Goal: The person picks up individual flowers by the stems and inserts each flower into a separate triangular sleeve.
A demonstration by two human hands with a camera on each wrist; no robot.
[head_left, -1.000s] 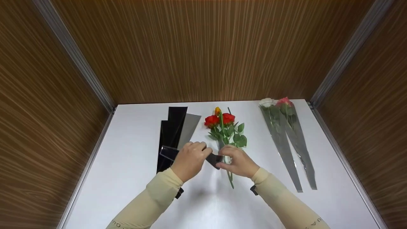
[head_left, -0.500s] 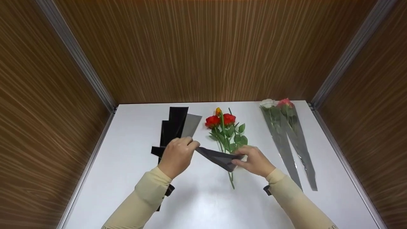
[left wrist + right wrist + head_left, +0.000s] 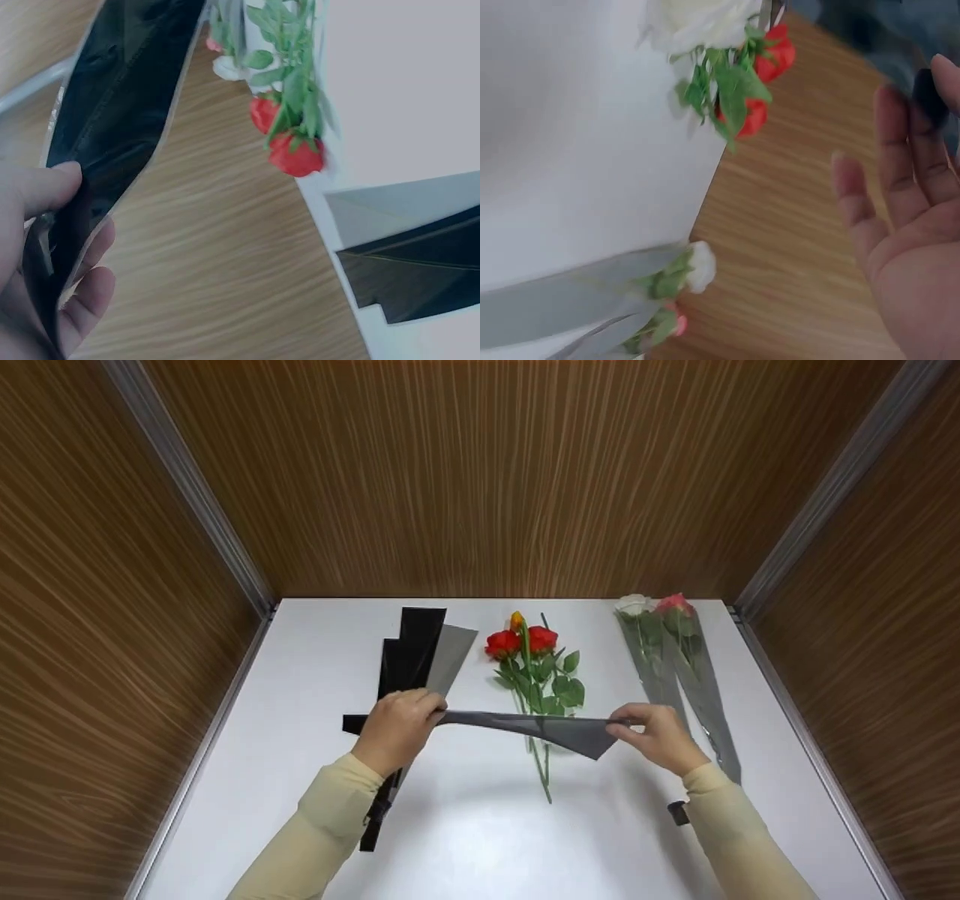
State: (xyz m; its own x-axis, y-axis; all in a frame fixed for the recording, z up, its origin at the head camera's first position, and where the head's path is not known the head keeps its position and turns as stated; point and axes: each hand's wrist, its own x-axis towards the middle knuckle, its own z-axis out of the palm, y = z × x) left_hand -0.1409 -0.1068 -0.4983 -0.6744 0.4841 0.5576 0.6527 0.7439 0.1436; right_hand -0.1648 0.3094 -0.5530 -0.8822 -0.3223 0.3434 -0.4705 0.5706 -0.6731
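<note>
A dark, see-through flower sleeve (image 3: 517, 723) is stretched flat between both hands above the white table. My left hand (image 3: 397, 727) grips it near one narrow end; in the left wrist view, thumb and fingers close round the folded black film (image 3: 112, 97). At the wider end my right hand (image 3: 660, 733) pinches the edge between thumb and fingers. Beyond and below the sleeve lie red roses (image 3: 541, 639), a yellow-orange bud (image 3: 517, 620) and green stems. A white rose (image 3: 697, 22) shows among them in the right wrist view, mostly hidden in the head view.
Black sleeves (image 3: 420, 645) and a grey sleeve (image 3: 454, 655) lie stacked on the left, partly under my left arm. At the right, a white rose (image 3: 634, 604) and a pink rose (image 3: 675, 604) lie in clear sleeves. Wood-grain panels (image 3: 495, 480) enclose the table.
My hands have moved apart, the right hand going right and the left hand left. Bunched up at first, the sleeve is now drawn out straight between them.
</note>
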